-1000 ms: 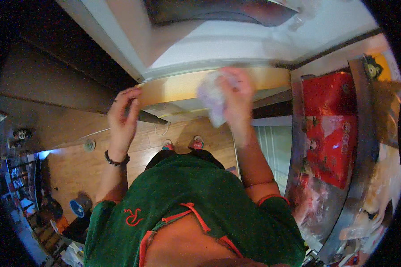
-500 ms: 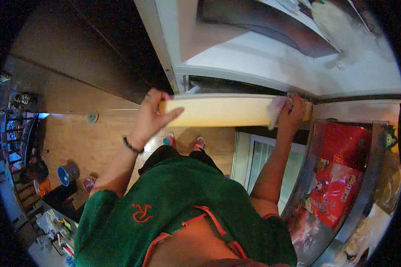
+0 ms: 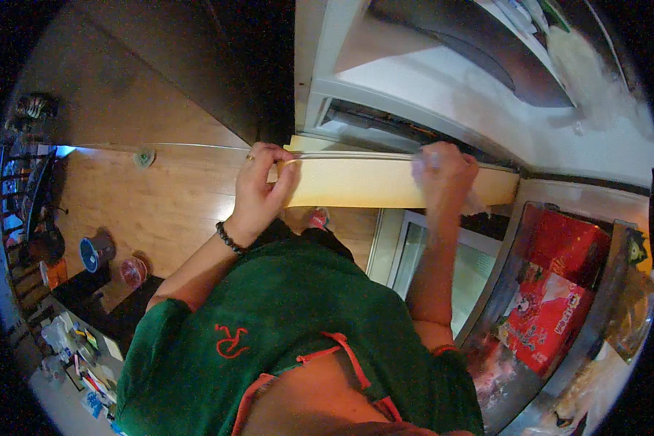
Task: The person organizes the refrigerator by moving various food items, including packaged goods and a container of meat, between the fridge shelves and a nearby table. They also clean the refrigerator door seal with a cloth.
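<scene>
Both hands slid left: left hand (image 3: 258, 190) pinches the cream shelf edge (image 3: 370, 182) steadying it, right hand (image 3: 443, 174) presses a crumpled cloth (image 3: 474, 205) on top.

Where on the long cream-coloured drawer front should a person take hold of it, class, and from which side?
Best near its two ends along the top edge, reaching from above. The cream drawer front is long and narrow, so spaced grips should keep it level. The left hand curls its fingers over that edge; the right hand presses a white cloth there.

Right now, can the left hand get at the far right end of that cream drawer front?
Probably not directly: the left hand grips the cream drawer front at its left end, and the right hand with a crumpled cloth sits between it and the right end.
</scene>
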Available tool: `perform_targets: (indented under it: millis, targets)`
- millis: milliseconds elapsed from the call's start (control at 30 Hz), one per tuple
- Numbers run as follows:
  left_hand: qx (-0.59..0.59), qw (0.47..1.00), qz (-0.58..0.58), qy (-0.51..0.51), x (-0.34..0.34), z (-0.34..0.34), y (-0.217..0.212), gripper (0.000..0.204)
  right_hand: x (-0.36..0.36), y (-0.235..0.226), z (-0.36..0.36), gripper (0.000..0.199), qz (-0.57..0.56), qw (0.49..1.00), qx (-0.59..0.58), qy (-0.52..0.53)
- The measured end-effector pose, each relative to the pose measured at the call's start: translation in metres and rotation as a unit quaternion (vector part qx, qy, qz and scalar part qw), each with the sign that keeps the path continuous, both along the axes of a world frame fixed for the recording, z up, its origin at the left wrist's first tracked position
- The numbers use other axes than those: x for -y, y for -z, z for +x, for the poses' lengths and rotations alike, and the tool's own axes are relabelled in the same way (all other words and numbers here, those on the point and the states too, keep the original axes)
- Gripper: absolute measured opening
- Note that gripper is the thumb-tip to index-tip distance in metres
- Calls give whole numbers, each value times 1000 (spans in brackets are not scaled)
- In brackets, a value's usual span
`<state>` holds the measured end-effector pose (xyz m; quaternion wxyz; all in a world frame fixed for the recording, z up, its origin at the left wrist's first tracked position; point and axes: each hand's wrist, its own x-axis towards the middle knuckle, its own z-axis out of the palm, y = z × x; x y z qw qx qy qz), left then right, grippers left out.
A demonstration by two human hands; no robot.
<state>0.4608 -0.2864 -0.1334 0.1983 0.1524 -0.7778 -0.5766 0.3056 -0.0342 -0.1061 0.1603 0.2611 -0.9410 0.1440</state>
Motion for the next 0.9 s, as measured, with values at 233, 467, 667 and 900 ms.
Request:
perform_targets:
  millis: [233, 467, 667, 900]
  targets:
    - [-54, 997, -52, -1, -1, 5, 8, 8, 134, -14, 73, 7, -42, 975, 88, -202]
    - [-45, 999, -21, -2, 2, 3, 10, 9, -2, 8, -11, 12, -116, 982, 137, 60]
    - [-57, 998, -38, -13, 3, -5, 8, 10, 44, 6, 24, 20, -43, 998, -28, -20]
    - [-86, 996, 28, -6, 7, -1, 14, 20, 39, -5, 22, 15, 1, 1000, -18, -18]
